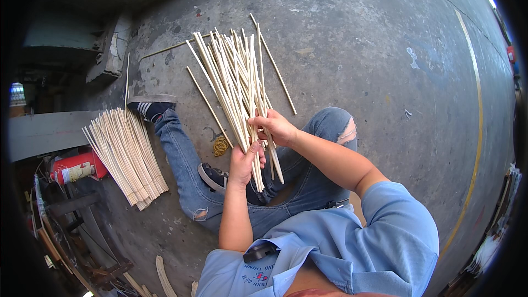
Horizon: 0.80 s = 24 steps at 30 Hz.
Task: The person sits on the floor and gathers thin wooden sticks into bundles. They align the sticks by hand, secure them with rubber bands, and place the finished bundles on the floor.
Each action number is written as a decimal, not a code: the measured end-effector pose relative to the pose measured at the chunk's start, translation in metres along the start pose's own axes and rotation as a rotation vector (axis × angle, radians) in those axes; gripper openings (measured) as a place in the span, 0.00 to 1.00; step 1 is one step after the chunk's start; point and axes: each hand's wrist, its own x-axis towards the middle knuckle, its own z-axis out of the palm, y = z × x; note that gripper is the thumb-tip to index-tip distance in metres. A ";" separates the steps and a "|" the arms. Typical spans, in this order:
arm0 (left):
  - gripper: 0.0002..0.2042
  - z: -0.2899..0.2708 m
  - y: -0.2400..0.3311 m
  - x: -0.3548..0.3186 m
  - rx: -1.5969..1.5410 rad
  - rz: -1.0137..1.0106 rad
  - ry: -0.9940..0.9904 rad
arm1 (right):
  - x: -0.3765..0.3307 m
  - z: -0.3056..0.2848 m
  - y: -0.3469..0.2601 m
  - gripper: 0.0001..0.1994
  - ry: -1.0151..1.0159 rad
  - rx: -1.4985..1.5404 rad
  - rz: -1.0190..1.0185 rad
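Two bare hands grip one fanned bundle of pale thin sticks (236, 85) above the person's lap; left hand (243, 162) closed round the lower part of the bundle, fingers wrapped about it; right hand (276, 126) closed on the same bundle just above, fingers curled over the sticks; upper ends of the sticks splay outward over the concrete floor (357, 49). Several loose sticks lie on the floor beside the fan. Second bundle (127, 157), tidier, rests on the floor to the left, near a red fire extinguisher (77, 169); small coil of yellow cord (221, 146) lies on the floor by the jeans-clad legs; dark sneaker (151, 104) points toward the second bundle; yellow painted line (479, 99) curves along the right.
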 end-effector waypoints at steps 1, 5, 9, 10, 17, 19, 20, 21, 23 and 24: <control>0.12 0.000 0.000 0.000 0.004 0.006 0.030 | 0.001 0.002 0.001 0.04 0.043 -0.016 -0.019; 0.11 0.000 0.002 0.005 -0.019 0.080 0.133 | 0.002 0.000 -0.003 0.05 0.079 0.248 -0.107; 0.12 -0.012 0.004 -0.002 -0.086 0.035 0.020 | -0.002 -0.005 -0.014 0.10 -0.024 0.158 0.060; 0.13 -0.011 0.004 -0.001 -0.088 0.024 -0.018 | -0.003 -0.004 -0.013 0.11 -0.032 0.116 0.049; 0.16 -0.002 0.000 -0.004 -0.077 -0.004 -0.132 | -0.001 -0.006 -0.003 0.14 -0.103 0.013 0.061; 0.16 -0.002 0.000 -0.004 -0.102 -0.002 -0.160 | 0.001 -0.008 -0.001 0.11 -0.102 0.009 0.044; 0.16 -0.003 0.000 -0.004 -0.115 -0.001 -0.171 | 0.002 -0.007 -0.001 0.10 -0.104 0.008 0.037; 0.16 -0.002 0.000 -0.004 -0.095 -0.004 -0.131 | 0.002 -0.008 0.000 0.08 -0.071 0.013 0.034; 0.16 0.002 -0.001 -0.003 -0.058 -0.013 -0.043 | 0.001 -0.005 0.000 0.05 -0.008 0.025 0.037; 0.16 0.004 -0.001 -0.002 -0.052 0.010 0.041 | 0.002 -0.004 0.000 0.04 0.017 0.047 0.019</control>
